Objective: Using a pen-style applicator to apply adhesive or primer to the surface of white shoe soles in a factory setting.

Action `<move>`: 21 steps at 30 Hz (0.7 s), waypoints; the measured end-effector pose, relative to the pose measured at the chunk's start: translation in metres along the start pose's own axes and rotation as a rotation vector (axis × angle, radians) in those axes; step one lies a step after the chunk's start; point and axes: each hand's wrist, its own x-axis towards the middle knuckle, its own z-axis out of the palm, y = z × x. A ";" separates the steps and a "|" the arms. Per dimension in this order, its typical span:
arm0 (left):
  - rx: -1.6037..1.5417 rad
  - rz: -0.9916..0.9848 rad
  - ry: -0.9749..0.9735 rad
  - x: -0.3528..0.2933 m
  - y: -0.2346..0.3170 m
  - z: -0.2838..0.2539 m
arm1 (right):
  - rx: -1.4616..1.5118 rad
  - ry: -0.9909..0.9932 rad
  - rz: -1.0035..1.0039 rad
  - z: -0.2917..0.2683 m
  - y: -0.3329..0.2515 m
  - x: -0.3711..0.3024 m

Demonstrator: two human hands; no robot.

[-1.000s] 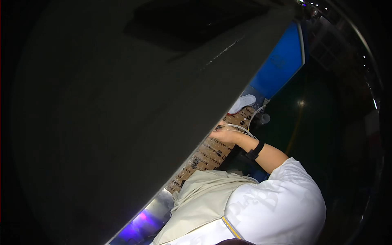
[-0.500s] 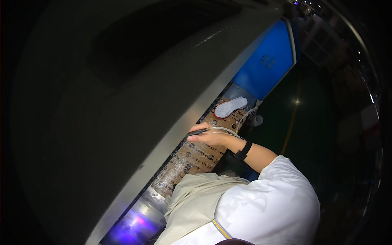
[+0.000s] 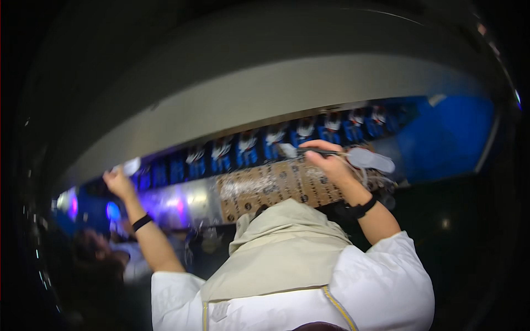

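My left hand point(image 3: 117, 181) reaches far left to the hood's lower edge. Its fingers close on a white piece point(image 3: 132, 166), blurred and too small to name exactly. On the right, my right hand point(image 3: 331, 164) grips a brush point(image 3: 305, 149) by its dark handle, the pale flat tip pointing left over the edge of the ledge. A thin clear tube runs back from that hand. Just right of it, a white shoe sole point(image 3: 371, 160) lies at the ledge's right end, touching nothing I hold.
A long grey hood point(image 3: 265, 91) overhangs a row of blue holders point(image 3: 247, 157) carrying white and dark pieces. Printed brown covering point(image 3: 248, 190) lines the ledge before me. A blue panel point(image 3: 452, 132) closes the right side. Another person point(image 3: 135, 262) is at lower left, near purple light.
The view has swung left and levelled, bringing the holders into sight. My left hand has come into view with a white piece. My right hand still holds the brush; its pale tip now shows.
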 end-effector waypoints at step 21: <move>-1.651 -0.912 -0.723 -0.327 0.262 0.084 | 0.201 -0.354 -0.068 0.091 -0.068 0.037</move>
